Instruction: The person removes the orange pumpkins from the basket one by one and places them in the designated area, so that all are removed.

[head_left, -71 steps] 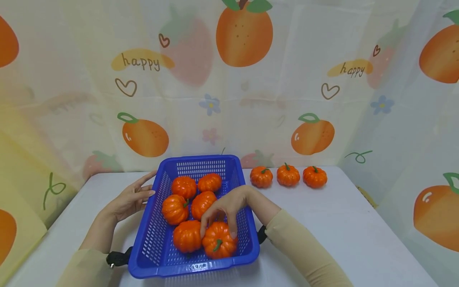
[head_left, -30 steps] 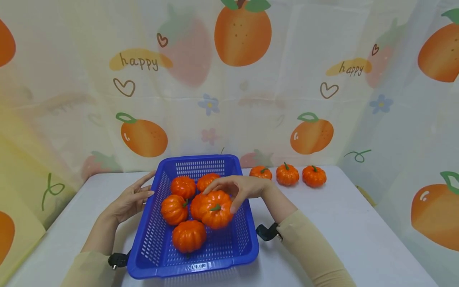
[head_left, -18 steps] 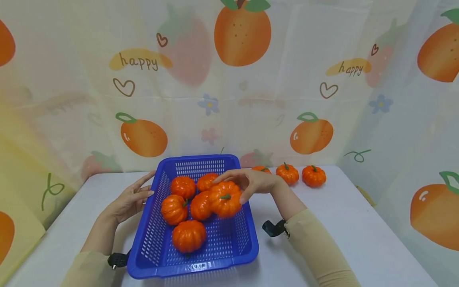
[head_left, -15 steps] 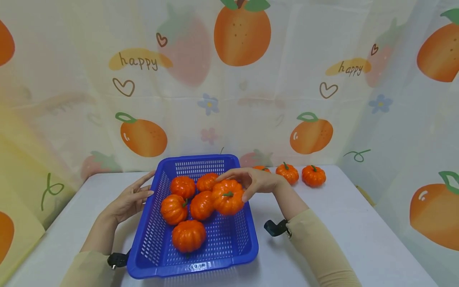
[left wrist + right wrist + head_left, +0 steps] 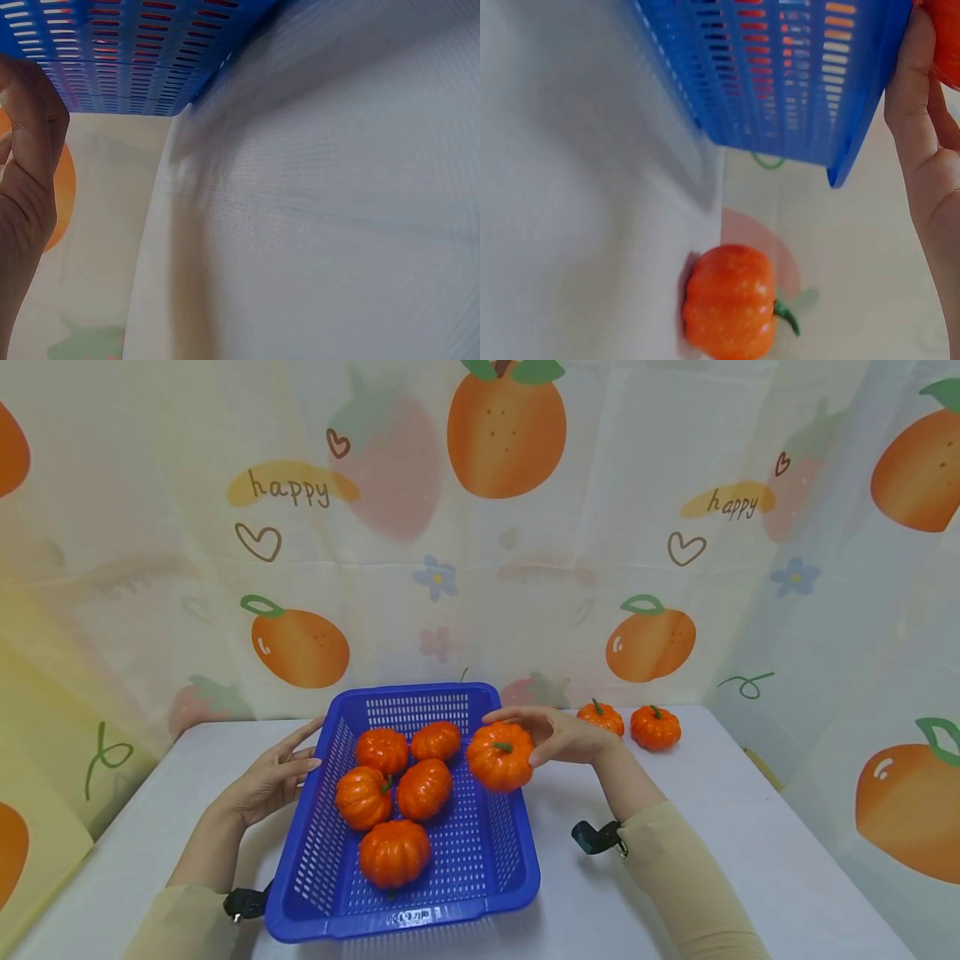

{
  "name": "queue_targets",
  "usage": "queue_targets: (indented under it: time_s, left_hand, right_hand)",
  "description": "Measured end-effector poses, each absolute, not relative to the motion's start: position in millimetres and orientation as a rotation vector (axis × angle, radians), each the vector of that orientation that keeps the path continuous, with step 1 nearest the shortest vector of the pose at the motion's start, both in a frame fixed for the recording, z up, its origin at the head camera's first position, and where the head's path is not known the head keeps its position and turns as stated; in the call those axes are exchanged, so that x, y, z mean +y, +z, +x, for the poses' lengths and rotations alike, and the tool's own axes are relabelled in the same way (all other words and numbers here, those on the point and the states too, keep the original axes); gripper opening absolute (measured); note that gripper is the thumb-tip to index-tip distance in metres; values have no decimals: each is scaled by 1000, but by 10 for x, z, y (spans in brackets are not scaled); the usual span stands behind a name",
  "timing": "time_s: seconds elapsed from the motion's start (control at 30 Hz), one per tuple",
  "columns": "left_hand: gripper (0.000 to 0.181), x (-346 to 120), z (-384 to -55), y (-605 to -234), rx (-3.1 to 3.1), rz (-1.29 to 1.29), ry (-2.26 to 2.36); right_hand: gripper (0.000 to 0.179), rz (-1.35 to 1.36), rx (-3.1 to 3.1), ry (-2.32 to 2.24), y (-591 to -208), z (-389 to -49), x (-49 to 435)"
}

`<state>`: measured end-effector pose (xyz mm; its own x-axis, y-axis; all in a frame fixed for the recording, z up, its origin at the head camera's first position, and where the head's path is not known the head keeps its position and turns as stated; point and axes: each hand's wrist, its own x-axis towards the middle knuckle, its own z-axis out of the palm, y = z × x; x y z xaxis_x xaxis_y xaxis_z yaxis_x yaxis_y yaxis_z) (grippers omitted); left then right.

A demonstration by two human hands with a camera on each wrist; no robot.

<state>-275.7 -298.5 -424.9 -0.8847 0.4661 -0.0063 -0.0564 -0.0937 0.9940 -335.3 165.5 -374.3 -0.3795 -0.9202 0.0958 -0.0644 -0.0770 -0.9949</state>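
Observation:
A small orange pumpkin (image 5: pixel 500 757) with a green stem is held up by my right hand (image 5: pixel 558 737), its fingers and thumb gripping the sides. It hangs over the right rim of the blue plastic basket (image 5: pixel 480 908). Inside the basket sit several similar pumpkins (image 5: pixel 395 854), leaving bare mesh at the front right. My left hand (image 5: pixel 273 781) stays at the basket's left side, fingers extended with the tips at the rim. In the left wrist view, that hand (image 5: pixel 30 142) lies against the slotted wall.
Two more pumpkins (image 5: pixel 656 728) stand at the back right of the white table (image 5: pixel 712 827). The right wrist view shows a pumpkin (image 5: pixel 731 302) on the table beyond the basket. A fruit-printed curtain (image 5: pixel 495 635) closes off the back.
My right hand has lifted the pumpkin from the basket's front right corner and carried it up and back to the right rim. It now hides a table pumpkin. The left hand stays put.

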Motion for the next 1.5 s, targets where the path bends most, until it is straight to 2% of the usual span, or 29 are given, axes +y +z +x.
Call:
queue_targets:
  time_s: [0.2,0.63,1.0,1.5]
  left_hand:
    - [76,-2984,-2753,-4243,1829,454,2039]
    - [76,-2987,-2757,-4249,1842,454,2031]
    - [75,-2988,-2749,-4241,1827,479,2033]
    - [75,-2992,-2758,-4246,1828,470,2037]
  right_hand:
    - [64,-1102,1454,-1599,-3821,-3413,1807]
    - [68,-943,1539,-1690,-4016,-3495,2177]
    - [64,-734,1781,-1614,-4176,-3467,2348]
    - [67,-653,1894,-1483,-4326,-3503,2481]
